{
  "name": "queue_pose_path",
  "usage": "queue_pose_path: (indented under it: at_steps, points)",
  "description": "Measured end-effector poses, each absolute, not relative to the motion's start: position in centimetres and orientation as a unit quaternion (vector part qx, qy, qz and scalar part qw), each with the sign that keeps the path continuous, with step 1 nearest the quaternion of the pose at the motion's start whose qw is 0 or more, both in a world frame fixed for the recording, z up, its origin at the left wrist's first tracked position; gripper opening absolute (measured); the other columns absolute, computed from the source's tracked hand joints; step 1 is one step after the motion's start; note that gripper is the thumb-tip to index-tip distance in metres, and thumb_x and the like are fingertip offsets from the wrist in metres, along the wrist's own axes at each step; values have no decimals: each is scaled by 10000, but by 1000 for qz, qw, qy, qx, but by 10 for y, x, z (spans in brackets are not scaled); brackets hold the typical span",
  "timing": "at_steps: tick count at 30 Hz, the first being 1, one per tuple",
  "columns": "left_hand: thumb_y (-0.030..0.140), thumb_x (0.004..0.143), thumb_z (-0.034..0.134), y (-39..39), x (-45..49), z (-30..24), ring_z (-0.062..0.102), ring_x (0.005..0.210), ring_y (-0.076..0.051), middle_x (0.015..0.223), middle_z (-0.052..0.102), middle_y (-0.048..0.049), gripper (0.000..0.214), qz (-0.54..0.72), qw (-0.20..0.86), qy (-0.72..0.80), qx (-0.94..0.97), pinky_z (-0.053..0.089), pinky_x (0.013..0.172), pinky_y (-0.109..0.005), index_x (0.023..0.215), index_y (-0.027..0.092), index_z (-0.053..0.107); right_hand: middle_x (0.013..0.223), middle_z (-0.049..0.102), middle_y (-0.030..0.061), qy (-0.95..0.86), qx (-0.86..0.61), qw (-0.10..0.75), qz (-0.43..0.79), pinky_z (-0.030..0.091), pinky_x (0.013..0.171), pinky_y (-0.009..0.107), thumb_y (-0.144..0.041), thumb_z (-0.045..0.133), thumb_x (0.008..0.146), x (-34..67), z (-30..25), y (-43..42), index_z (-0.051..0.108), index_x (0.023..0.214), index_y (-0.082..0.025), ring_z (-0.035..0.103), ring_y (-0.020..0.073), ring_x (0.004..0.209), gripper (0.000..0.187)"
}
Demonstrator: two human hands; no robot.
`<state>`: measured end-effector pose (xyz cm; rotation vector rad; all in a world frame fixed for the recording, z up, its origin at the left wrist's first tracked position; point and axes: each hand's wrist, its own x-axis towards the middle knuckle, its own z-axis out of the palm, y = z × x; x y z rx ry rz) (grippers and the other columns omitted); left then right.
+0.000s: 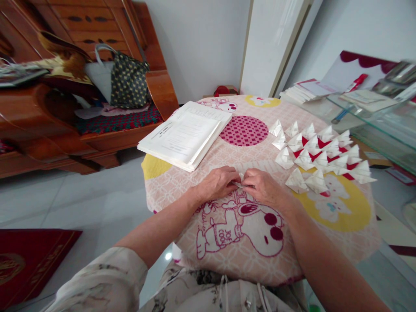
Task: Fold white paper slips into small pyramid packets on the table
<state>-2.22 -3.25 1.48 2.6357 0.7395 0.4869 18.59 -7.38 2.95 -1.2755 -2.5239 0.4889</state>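
Note:
Near the middle of the cloth-covered table (201,190), my left hand (220,181) and my right hand (260,184) meet over a small piece of folded paper (239,185). Fingers of both hands are closed on it, and they hide most of its shape. To the left and farther back lies a stack of printed paper sheets (185,134). On the right side of the table stand several folded white paper pieces (304,159) with pointed tips, set in rows.
A glass shelf (373,117) at the right holds papers and a red marker (358,81). A carved wooden bench (162,91) stands at the left, with a patterned bag (128,80) on it. A red mat (32,260) lies on the tiled floor.

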Motion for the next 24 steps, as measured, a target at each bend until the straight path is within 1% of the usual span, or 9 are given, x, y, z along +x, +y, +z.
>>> queue_pose_path:
  at_steps: [4, 7, 10, 13, 17, 22, 24]
  points:
    - [210, 947, 552, -33, -22, 12, 617, 865, -172, 900, 656, -65, 171, 175, 161, 259, 936, 474, 769, -269, 935, 161, 715, 835, 582, 54, -867, -446, 136, 176, 423, 757, 299, -110, 592, 907, 186, 31, -74, 703, 774, -156, 564, 168, 819, 179]
    - [215, 956, 549, -34, -21, 10, 621, 847, -170, 883, 663, -65, 193, 177, 152, 266, 935, 474, 757, -266, 916, 157, 729, 838, 588, 52, -856, -468, 135, 171, 420, 751, 291, -112, 589, 908, 188, 31, -73, 723, 818, -163, 565, 165, 811, 170]
    - [200, 946, 558, -36, -19, 11, 625, 834, -173, 864, 670, -64, 187, 181, 156, 279, 930, 473, 752, -268, 903, 149, 732, 843, 594, 50, -850, -480, 141, 168, 417, 734, 284, -129, 586, 912, 191, 29, -72, 728, 822, -174, 563, 161, 796, 174]
    - [178, 922, 573, -36, -16, 12, 621, 800, -162, 827, 676, -55, 172, 189, 174, 308, 916, 466, 739, -264, 859, 144, 729, 824, 589, 47, -850, -476, 154, 165, 412, 714, 285, -132, 578, 912, 195, 27, -70, 717, 770, -173, 562, 161, 780, 204]
    - [191, 885, 603, -34, -12, 14, 595, 710, -138, 772, 682, -40, 156, 190, 204, 382, 881, 431, 674, -250, 806, 144, 728, 775, 586, 36, -838, -482, 182, 179, 402, 689, 283, -138, 572, 911, 198, 24, -65, 700, 710, -167, 557, 149, 724, 240]
    - [237, 856, 605, -30, -10, 17, 557, 634, -120, 712, 685, -31, 186, 171, 229, 439, 852, 374, 611, -250, 761, 151, 739, 720, 625, 23, -804, -513, 206, 218, 371, 627, 268, -193, 620, 874, 200, 20, -60, 712, 712, -164, 550, 138, 664, 189]
    - [249, 852, 598, -28, -10, 18, 540, 611, -116, 687, 679, -26, 204, 164, 239, 445, 848, 364, 601, -254, 736, 154, 737, 659, 614, 3, -782, -535, 205, 246, 348, 590, 259, -218, 629, 853, 200, 19, -58, 710, 713, -159, 538, 131, 627, 172]
